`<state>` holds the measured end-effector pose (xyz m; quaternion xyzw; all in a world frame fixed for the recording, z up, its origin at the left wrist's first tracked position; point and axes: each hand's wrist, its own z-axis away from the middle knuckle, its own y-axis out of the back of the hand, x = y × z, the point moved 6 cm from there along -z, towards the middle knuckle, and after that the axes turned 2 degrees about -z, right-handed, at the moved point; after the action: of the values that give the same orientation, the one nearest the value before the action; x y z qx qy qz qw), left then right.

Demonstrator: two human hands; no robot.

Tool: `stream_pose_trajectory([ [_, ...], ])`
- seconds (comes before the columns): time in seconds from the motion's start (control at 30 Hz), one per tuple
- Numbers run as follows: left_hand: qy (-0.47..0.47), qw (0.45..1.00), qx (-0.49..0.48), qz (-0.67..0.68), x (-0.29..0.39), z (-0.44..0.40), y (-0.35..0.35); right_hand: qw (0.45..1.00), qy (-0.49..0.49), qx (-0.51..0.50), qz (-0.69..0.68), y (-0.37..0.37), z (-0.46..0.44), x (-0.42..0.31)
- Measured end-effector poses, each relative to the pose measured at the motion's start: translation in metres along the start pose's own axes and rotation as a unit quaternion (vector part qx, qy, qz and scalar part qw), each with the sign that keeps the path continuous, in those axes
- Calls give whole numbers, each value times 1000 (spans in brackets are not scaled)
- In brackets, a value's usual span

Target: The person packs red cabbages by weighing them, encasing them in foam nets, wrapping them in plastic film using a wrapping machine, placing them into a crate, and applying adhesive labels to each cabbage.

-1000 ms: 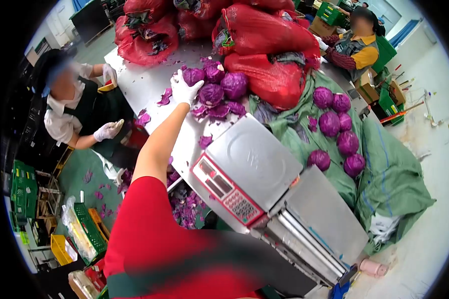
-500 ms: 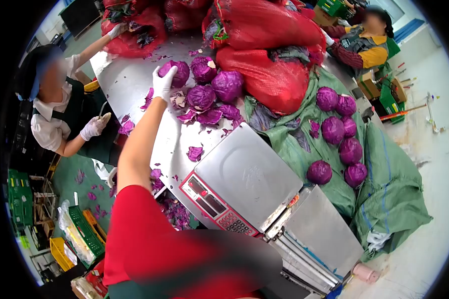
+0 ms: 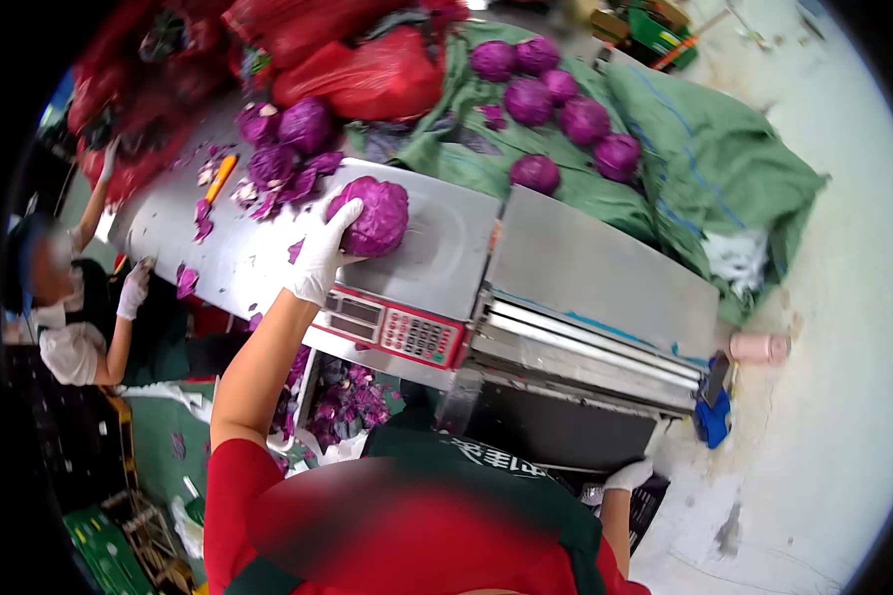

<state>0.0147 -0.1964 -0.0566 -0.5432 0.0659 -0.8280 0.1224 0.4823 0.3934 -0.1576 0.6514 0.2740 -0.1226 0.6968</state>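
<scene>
My left hand (image 3: 319, 250), in a white glove, is closed around a purple cabbage (image 3: 375, 217) above the steel pan of a weighing scale (image 3: 435, 220). I cannot tell whether the cabbage touches the pan. Down at the lower right, my gloved right hand (image 3: 627, 475) is beside a black crate (image 3: 648, 508). Its fingers are small and partly hidden, so its grip is unclear. The scale's red keypad panel (image 3: 395, 326) faces me. To its right stands a steel machine with a flat plate (image 3: 595, 273).
More purple cabbages (image 3: 306, 126) and loose leaves lie behind the scale, near an orange handle (image 3: 222, 178). Several cabbages (image 3: 584, 120) rest on green sacking (image 3: 605, 193). Red net sacks (image 3: 367, 79) sit at the back. A co-worker (image 3: 74, 307) stands left; a bin of trimmings (image 3: 347, 402) is below.
My left hand has carried the cabbage from the pile rightward to over the scale. My right hand has come into view. The camera view has turned, and an orange handle now shows.
</scene>
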Motion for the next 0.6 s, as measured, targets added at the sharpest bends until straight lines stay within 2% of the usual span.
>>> stream_pose_trajectory([
  [0.07,-44,993,19,-105,6,18,-20,999,26,23,-22,-5,-4,11],
  [0.1,-99,979,4,-180,-3,4,-15,994,74,56,53,-3,-2,9],
  [0.13,-154,955,-10,-252,-11,-10,-7,998,15,-13,-66,-4,-6,17],
  [0.2,-251,931,-31,-264,4,0,-21,984,-5,-107,-140,8,-6,1],
  [0.27,-252,950,-27,-185,3,1,-20,966,17,47,-254,27,-22,3],
  [0.3,-213,957,-30,-196,-2,-1,-17,950,35,35,-307,42,-35,-18],
  [0.37,-168,960,-33,-221,-11,-7,-8,964,97,21,-247,69,-71,-60],
  [0.4,-162,958,-34,-232,-16,-7,-10,936,212,15,-282,84,-86,-99],
  [0.47,-120,969,30,-214,-7,21,-26,901,248,-68,-350,81,-128,-149],
  [0.53,-133,966,68,-209,-10,22,-21,884,318,-114,-325,64,-166,-202],
  [0.57,-109,971,83,-194,-11,31,-23,879,377,-112,-268,63,-173,-239],
  [0.6,-101,971,119,-180,-13,36,-25,860,374,-164,-305,42,-191,-264],
])
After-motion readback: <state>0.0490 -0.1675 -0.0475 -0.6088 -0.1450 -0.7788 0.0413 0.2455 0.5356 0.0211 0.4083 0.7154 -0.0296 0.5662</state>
